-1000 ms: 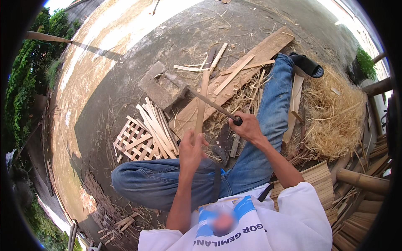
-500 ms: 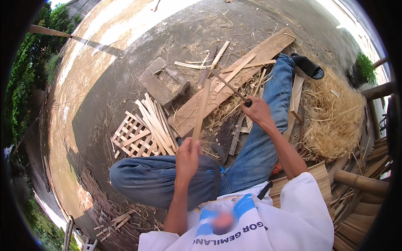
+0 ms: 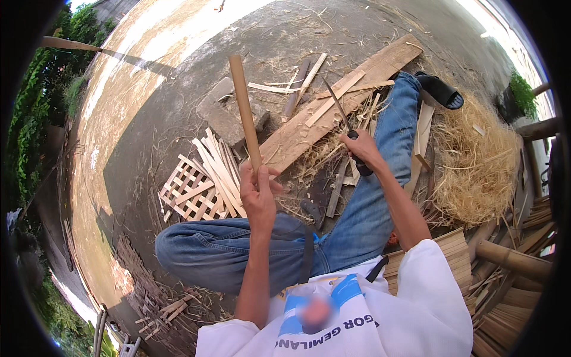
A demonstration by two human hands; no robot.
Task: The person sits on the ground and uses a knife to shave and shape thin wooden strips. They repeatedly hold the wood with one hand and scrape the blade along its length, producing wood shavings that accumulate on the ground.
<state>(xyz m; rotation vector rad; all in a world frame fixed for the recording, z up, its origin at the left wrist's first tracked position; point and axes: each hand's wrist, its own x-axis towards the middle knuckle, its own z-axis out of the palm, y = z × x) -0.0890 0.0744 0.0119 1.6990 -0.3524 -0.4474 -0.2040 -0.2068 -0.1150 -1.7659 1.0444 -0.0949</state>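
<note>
My left hand (image 3: 259, 196) grips the lower end of a bamboo strip (image 3: 245, 110), which stands nearly upright above my bent left leg. In my right hand (image 3: 366, 149) is a knife (image 3: 354, 135) with a black handle; its narrow blade points up and to the left, apart from the strip. Below the blade lies a long wooden plank (image 3: 392, 58), slanting across the ground, with thin strips (image 3: 336, 100) on it. Left of the plank sits a rough concrete block (image 3: 215, 116), partly behind the bamboo strip.
Pale slats (image 3: 209, 157) lie bundled beside a woven lattice (image 3: 183, 191) at my left knee. A heap of curly shavings (image 3: 473, 169) spreads right of my right leg, near a black sandal (image 3: 441, 90). Bamboo poles (image 3: 511, 260) and a slatted panel (image 3: 455, 253) are at my right side.
My left hand has lifted the bamboo strip up and to the left, away from the knife. The knife has tilted more upright, its handle now lower in my right hand.
</note>
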